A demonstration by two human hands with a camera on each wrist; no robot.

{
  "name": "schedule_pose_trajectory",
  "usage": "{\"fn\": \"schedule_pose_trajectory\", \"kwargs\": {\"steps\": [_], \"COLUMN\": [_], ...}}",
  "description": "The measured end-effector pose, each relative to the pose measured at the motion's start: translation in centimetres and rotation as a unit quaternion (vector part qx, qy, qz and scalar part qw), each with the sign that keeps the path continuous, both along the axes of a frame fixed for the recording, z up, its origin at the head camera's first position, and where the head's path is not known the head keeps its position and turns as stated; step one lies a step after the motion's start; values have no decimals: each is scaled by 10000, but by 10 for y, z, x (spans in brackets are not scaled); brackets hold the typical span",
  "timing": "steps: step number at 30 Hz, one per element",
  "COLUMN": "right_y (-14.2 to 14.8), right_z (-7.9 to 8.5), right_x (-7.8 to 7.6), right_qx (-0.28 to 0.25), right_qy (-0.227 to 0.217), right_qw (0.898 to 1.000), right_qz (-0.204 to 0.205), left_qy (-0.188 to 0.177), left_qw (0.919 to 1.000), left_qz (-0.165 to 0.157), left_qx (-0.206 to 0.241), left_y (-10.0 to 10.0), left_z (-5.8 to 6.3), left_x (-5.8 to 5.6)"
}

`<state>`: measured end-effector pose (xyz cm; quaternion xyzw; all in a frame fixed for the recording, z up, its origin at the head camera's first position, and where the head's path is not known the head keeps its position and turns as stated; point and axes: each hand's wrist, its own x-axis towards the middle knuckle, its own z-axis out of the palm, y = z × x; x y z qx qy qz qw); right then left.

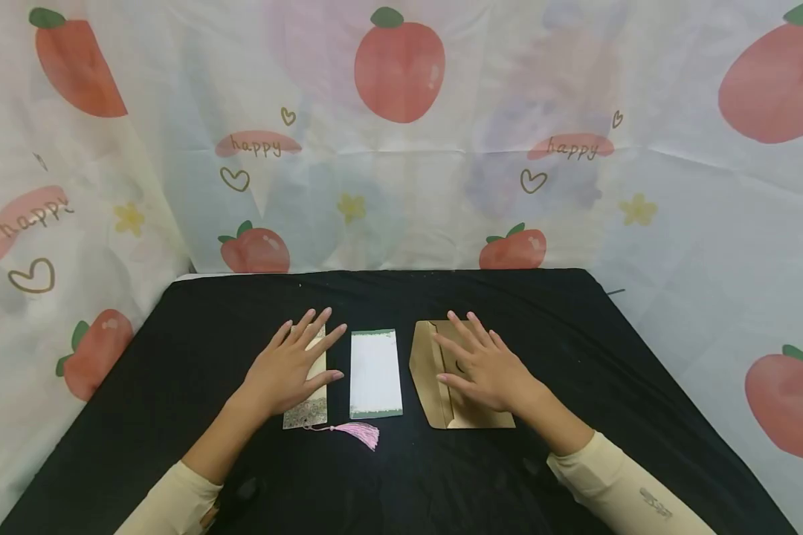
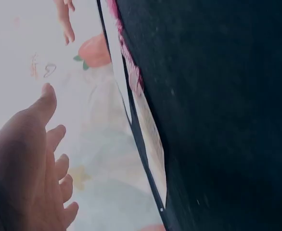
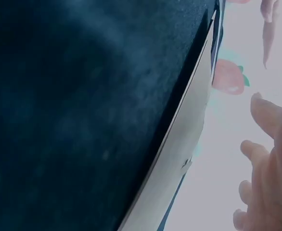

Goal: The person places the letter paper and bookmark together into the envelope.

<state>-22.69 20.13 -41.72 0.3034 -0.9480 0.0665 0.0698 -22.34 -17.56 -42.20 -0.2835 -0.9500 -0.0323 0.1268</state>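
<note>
My left hand (image 1: 286,373), fingers spread, hovers above a pale bookmark (image 1: 308,414) with a speckled lower end and covers part of it. A pink tassel (image 1: 361,432) hangs off the bookmark's near end onto the cloth. Between the hands lies a white paper slip (image 1: 375,375) with green edging at top and bottom. On the right is a brown paper envelope (image 1: 430,386), its flap unfolded to the left. My right hand (image 1: 491,371) is held over it with spread fingers. Both wrist views show a gap between the hand and the things below; neither hand holds anything.
Black cloth (image 1: 401,483) covers the table. Behind and at both sides hangs a pale curtain (image 1: 401,186) printed with red fruit, hearts and the word "happy". The table's far edge (image 1: 388,270) meets the curtain.
</note>
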Motion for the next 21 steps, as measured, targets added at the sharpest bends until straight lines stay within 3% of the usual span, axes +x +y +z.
{"fn": "schedule_pose_trajectory", "kwargs": {"steps": [7, 17, 21], "right_y": [-3, 4, 3], "right_z": [-2, -19, -13], "right_x": [-1, -9, -6], "right_qx": [-149, 32, -31], "right_qy": [-209, -697, -822], "right_qw": [9997, 9972, 9963], "right_qz": [-19, -262, -240], "left_qy": [-48, -702, -853], "left_qw": [9998, 9964, 9937], "left_qz": [-76, -471, -715], "left_qx": [-151, -72, -160], "left_y": [17, 47, 61], "left_z": [0, 0, 2], "left_x": [-7, -14, -13]}}
